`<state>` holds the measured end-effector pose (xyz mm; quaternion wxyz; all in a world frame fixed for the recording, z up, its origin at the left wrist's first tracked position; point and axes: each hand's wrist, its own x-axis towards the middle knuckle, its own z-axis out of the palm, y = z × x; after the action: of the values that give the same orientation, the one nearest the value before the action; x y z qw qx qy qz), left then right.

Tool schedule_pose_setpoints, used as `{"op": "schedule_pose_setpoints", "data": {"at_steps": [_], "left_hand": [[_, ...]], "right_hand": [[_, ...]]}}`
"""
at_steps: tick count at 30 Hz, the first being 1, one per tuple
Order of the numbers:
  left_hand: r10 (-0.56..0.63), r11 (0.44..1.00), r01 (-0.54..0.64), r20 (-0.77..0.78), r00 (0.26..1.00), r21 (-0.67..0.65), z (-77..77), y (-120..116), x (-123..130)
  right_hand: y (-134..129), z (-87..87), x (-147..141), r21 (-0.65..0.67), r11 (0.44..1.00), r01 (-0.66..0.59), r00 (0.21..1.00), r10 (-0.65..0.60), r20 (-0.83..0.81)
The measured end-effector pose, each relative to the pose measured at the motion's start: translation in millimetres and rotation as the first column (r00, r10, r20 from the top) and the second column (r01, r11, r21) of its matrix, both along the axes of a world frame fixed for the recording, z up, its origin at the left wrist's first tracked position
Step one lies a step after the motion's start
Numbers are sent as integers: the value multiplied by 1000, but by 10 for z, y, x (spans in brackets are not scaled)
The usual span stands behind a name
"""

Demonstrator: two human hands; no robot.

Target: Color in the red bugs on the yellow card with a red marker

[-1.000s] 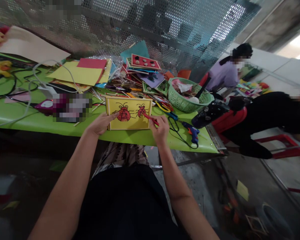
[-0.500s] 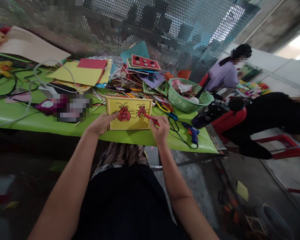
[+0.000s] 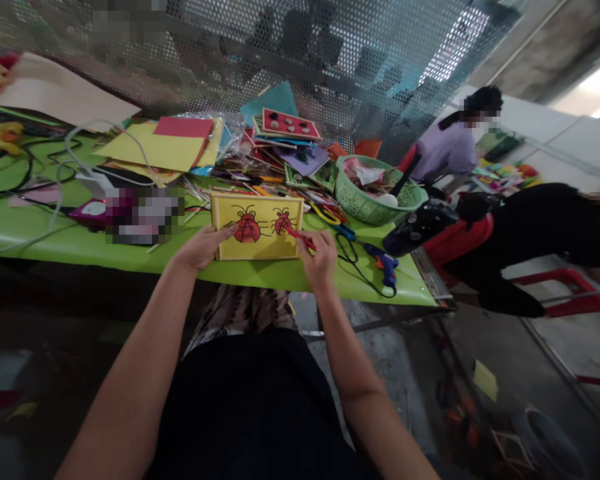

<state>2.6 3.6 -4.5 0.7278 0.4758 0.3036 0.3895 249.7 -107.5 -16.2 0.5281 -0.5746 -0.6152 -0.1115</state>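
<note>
A yellow framed card (image 3: 260, 251) with two red ladybugs drawn on it is held up at the front edge of the green table. My left hand (image 3: 204, 248) grips its left side, thumb on the front over the edge of the larger ladybug (image 3: 247, 230). In my right hand (image 3: 320, 257) is a red pen (image 3: 304, 239), pinched between the fingers. Its tip meets the smaller ladybug (image 3: 282, 223) at the card's right, and the hand is beside the card's lower right corner.
Behind the card lie scissors (image 3: 329, 215), sticks and stacked cards (image 3: 290, 125). A green basket (image 3: 365, 205), a blue glue gun (image 3: 386, 263) and its cord are to the right. Coloured paper (image 3: 155, 150) and a purple device (image 3: 93, 212) lie left. Two people sit at the right.
The red pen and my right hand have shifted very slightly left over the smaller ladybug. My left hand holds the card as before.
</note>
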Motion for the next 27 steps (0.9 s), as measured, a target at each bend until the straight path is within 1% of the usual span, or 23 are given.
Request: {"op": "schedule_pose_setpoints", "data": {"at_steps": [4,9,12,18,24,27], "left_hand": [[2,1000,-2,-20,1000,17,17,-15,0],[7,1000,-7,-26,1000,6,43,-29,-2],[13,1000,-14,-29,999,-14,44,-27,1],[1,1000,-1,-4,1000,3,20,-18,3],[24,1000,-24,-40,999,-8,67,-46,10],[26,1000,-27,-36,999,-17,73,-47,12]], "right_hand": [[-1,-13,14,5,999,34,999,-34,-23],[-12,-3,16,-3,999,51,999,-51,-8],[-20,3,16,7,999,48,999,-48,3],[-24,15,-1,-1,999,35,999,-35,17],[-12,29,-24,-11,1000,-3,1000,3,24],[-1,25,-21,-5,1000,-3,1000,3,24]]}}
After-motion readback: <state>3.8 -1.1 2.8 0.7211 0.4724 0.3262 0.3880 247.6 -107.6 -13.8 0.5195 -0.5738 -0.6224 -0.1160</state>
